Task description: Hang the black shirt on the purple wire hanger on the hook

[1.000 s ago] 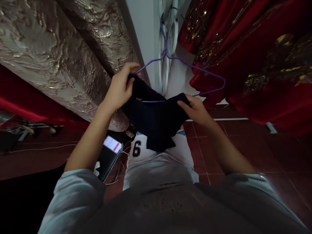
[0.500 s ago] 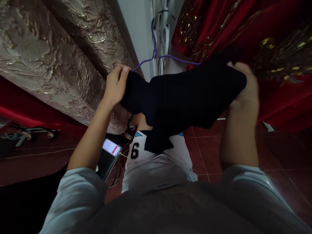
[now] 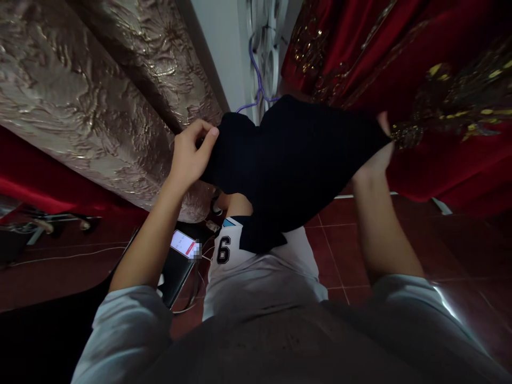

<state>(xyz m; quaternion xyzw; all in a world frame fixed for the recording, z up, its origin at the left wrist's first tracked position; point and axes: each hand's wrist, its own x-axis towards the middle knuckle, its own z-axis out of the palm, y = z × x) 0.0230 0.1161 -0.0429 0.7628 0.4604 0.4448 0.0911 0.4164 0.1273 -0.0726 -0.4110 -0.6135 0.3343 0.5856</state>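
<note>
A dark, nearly black garment (image 3: 288, 165) stretches between my hands, its lower part hanging over my lap. Whether it is a shirt or something else I cannot tell. My left hand (image 3: 192, 152) pinches its left end between thumb and fingers. At the far right end my right hand (image 3: 376, 160) grips the cloth, with most of its fingers hidden behind or inside it. A purple hanger (image 3: 260, 90) rises behind the upper edge; its hook and the start of both arms show, while the rest is covered by the garment.
A shiny textured beige curtain (image 3: 132, 96) hangs at left and a red, gold-decorated curtain (image 3: 460, 154) at right. Below left, a lit phone (image 3: 184, 244) with a cable lies on a dark surface (image 3: 172, 274). Red tiles (image 3: 336, 240) cover the floor.
My right hand has moved left and slightly down with its end of the garment. The cloth now covers more of the hanger, including most of its right arm. My left hand has barely shifted.
</note>
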